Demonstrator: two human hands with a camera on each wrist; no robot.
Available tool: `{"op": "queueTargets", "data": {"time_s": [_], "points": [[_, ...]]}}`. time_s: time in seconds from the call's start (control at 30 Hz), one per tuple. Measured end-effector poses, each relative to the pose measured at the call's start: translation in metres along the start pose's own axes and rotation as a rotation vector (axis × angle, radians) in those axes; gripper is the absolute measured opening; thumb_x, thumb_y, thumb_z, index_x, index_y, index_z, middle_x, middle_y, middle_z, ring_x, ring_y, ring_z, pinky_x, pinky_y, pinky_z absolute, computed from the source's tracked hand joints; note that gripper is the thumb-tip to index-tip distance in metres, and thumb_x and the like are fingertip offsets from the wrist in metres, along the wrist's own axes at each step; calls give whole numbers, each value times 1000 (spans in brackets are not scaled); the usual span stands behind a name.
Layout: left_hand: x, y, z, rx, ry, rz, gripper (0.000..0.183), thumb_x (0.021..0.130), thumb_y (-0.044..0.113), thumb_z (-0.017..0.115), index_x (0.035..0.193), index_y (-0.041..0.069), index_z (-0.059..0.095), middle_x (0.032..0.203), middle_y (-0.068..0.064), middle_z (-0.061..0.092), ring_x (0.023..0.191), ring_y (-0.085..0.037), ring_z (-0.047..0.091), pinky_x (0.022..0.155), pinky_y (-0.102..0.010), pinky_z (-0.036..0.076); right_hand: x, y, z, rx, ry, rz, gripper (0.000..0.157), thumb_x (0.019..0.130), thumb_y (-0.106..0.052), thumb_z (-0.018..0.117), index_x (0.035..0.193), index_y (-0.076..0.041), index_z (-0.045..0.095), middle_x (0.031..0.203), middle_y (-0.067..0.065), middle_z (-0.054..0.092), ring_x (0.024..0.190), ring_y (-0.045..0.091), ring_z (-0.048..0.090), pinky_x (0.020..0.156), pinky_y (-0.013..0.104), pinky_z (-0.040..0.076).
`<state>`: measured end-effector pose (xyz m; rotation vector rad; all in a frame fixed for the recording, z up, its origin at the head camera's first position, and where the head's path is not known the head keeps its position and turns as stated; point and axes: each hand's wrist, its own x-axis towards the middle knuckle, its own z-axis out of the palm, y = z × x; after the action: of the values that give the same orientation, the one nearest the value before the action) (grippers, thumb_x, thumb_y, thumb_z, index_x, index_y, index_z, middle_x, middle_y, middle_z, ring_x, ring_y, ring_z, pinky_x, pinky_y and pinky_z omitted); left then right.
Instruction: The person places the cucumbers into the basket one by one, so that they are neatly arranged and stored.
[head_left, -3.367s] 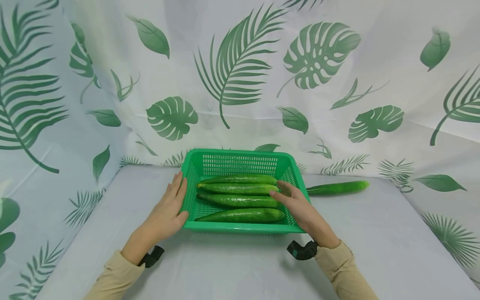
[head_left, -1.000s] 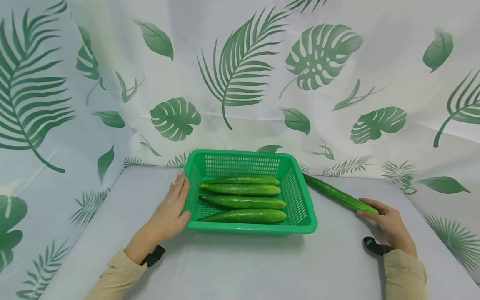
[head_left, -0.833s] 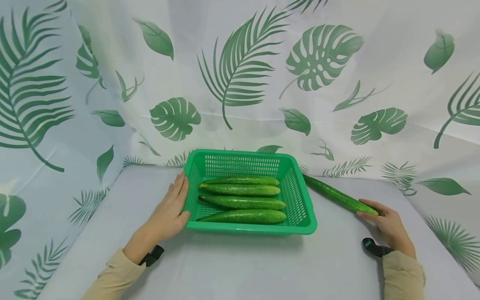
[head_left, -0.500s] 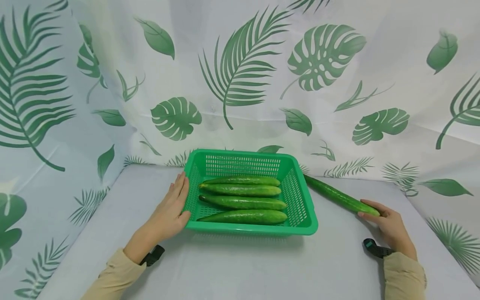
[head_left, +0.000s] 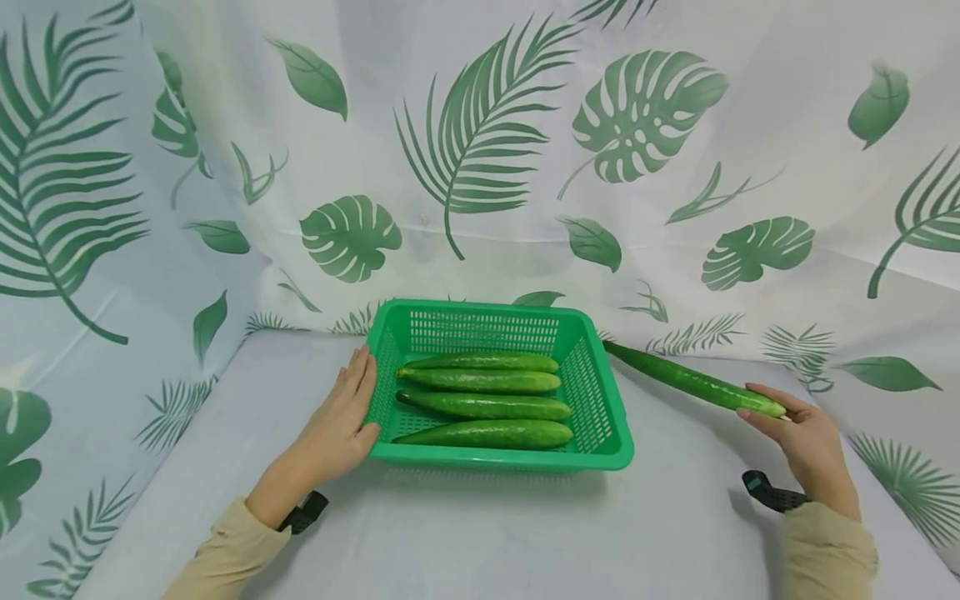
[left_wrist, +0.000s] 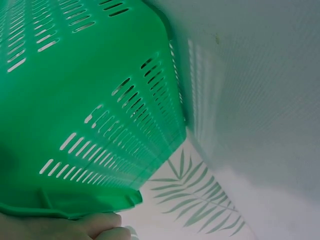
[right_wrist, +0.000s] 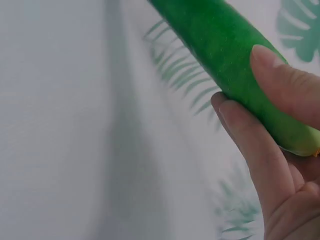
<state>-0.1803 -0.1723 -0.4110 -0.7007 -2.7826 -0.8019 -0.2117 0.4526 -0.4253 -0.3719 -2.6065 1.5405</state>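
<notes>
A green perforated basket stands mid-table with several cucumbers lying side by side in it. My left hand rests against its left side, fingers extended; the left wrist view shows fingertips at the rim of the basket. To the right of the basket, my right hand pinches the lighter end of another cucumber between thumb and fingers. That grip on the cucumber shows closely in the right wrist view. Its near end is raised off the table; whether the far tip touches anything, I cannot tell.
A pale cloth covers the table. White curtain with green leaf prints hangs behind and along both sides. Black wrist cameras sit below both hands.
My right hand has left the basket, taken hold of the loose cucumber, swung its near end toward me, and now lifted that end slightly rightward. The left hand stays in place.
</notes>
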Motion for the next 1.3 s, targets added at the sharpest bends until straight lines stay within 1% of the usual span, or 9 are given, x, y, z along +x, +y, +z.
{"op": "queueTargets", "data": {"time_s": [0.1,0.2,0.37,0.5,0.7,0.83,1.03,1.17,1.3], "points": [[0,1,0,-7,0,1,79,87,3,46,152,-15,6,162,-27,-5,150,-38,-4,118,-57,8,-5,-14,-10,158,-11,-43,59,87,-21,77,143,-23,57,118,-16,44,94,3,49,72,13,49],[0,1,0,-9,2,2,79,87,3,46,152,-15,6,162,-27,-5,150,-38,-4,118,-57,8,-11,-29,-17,351,-3,-81,58,84,-5,78,138,-16,62,117,-16,46,95,1,50,72,10,49],[1,0,-1,-1,2,5,78,87,4,46,152,-15,7,162,-27,-5,150,-38,-3,117,-57,9,-21,-57,-22,366,85,-160,57,80,1,79,134,-13,66,117,-14,49,95,3,50,71,8,48],[2,-1,-1,-6,-1,5,78,87,3,45,152,-14,7,162,-26,-5,150,-38,-4,118,-56,8,-28,-83,-20,412,116,-226,58,79,5,79,133,-10,65,118,-11,55,97,4,54,74,8,49],[1,-2,0,-13,-4,-4,79,86,3,46,153,-13,6,163,-25,-7,150,-36,-6,118,-56,7,-39,-122,-6,543,33,-353,58,78,15,74,133,1,62,119,-1,67,102,12,58,80,13,51],[0,-2,1,-11,-10,-7,80,86,4,45,153,-13,5,162,-25,-7,150,-36,-7,118,-56,7,-49,-145,10,575,-46,-421,57,79,18,71,133,6,60,121,4,68,102,16,59,81,15,52],[-1,-2,1,-5,-9,-6,80,87,4,45,153,-13,5,163,-25,-7,150,-35,-6,118,-55,7,-63,-172,41,377,-91,-504,53,80,10,74,132,5,61,124,9,63,94,17,63,79,15,52],[0,-1,1,-1,-3,-3,80,87,4,46,153,-13,5,162,-26,-6,150,-36,-5,118,-56,7,-71,-182,69,204,-121,-507,50,80,3,78,129,0,65,120,4,66,88,16,66,76,19,55],[0,0,0,1,-4,0,79,87,4,46,153,-14,6,162,-26,-5,150,-36,-5,118,-57,8,-77,-184,96,112,-229,-491,47,81,-5,81,126,-6,69,118,1,70,85,20,69,75,28,58]]}}
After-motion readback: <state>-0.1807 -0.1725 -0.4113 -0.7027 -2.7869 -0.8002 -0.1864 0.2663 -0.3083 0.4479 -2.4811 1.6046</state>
